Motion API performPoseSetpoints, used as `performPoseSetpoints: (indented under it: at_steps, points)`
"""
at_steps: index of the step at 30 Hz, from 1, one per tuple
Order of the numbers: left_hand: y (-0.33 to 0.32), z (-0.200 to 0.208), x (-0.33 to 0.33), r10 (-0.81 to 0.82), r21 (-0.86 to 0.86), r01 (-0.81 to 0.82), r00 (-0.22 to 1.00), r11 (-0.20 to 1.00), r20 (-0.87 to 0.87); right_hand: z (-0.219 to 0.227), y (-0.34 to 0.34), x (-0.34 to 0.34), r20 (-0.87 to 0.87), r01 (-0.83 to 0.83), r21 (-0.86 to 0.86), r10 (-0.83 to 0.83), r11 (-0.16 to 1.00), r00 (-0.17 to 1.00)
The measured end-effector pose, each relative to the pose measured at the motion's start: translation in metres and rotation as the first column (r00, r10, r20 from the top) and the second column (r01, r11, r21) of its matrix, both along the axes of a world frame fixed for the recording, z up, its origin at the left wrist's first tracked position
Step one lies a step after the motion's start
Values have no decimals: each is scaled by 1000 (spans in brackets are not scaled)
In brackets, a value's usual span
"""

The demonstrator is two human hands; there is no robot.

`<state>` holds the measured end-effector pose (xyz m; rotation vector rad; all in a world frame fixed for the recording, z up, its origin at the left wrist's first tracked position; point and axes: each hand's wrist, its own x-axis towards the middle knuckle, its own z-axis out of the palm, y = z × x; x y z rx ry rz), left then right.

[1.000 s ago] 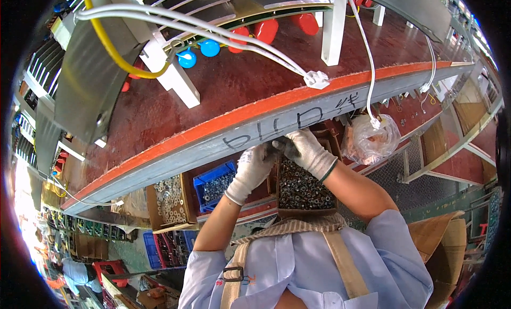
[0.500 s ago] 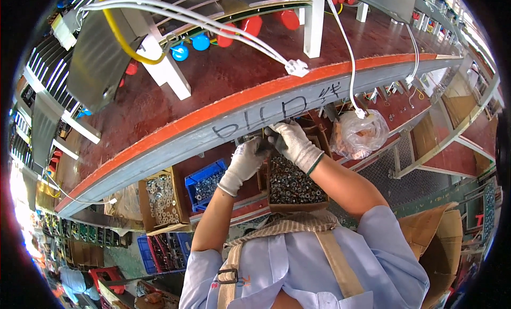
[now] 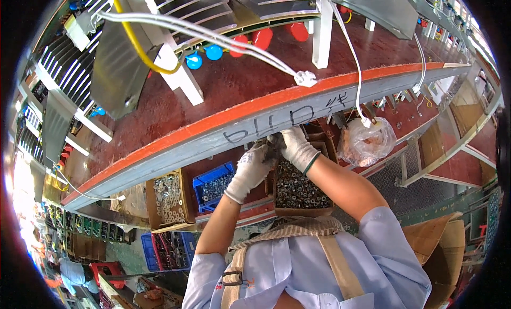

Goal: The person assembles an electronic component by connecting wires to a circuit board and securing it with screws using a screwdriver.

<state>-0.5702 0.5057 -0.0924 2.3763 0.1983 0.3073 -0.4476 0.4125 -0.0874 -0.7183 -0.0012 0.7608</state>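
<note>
Both my hands wear white knit gloves with dark, blackened fingertips. Just under the bench's front edge, my left hand and my right hand meet, fingers bent together in a pinch. Whatever lies between the fingertips is too small and too dark to make out. Below my right hand stands a cardboard box filled with small metal nuts. To the left of my left hand is a blue bin holding small metal hardware. Farther left, another cardboard box contains pale, ring-shaped washers.
The dark red bench has a thick grey front edge, and white wires with connectors hang over it. White posts stand on top. A clear plastic bag lies right of my hands. Another person is at lower left.
The whole view has shifted a little, so the bench and boxes appear farther right and lower. My hands stay together at the bench edge, with the right fingers now more bunched against the left.
</note>
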Motion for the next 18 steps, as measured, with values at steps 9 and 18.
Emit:
performPoseSetpoints:
  at_steps: [9,18]
  points:
    - [-4,53,-20,256,-108,-232,881,967,397,-5,2,7,-52,39,-53,-42,998,998]
    - [22,13,20,266,52,-414,672,909,691,2,-3,12,-178,-119,152,145,981,973]
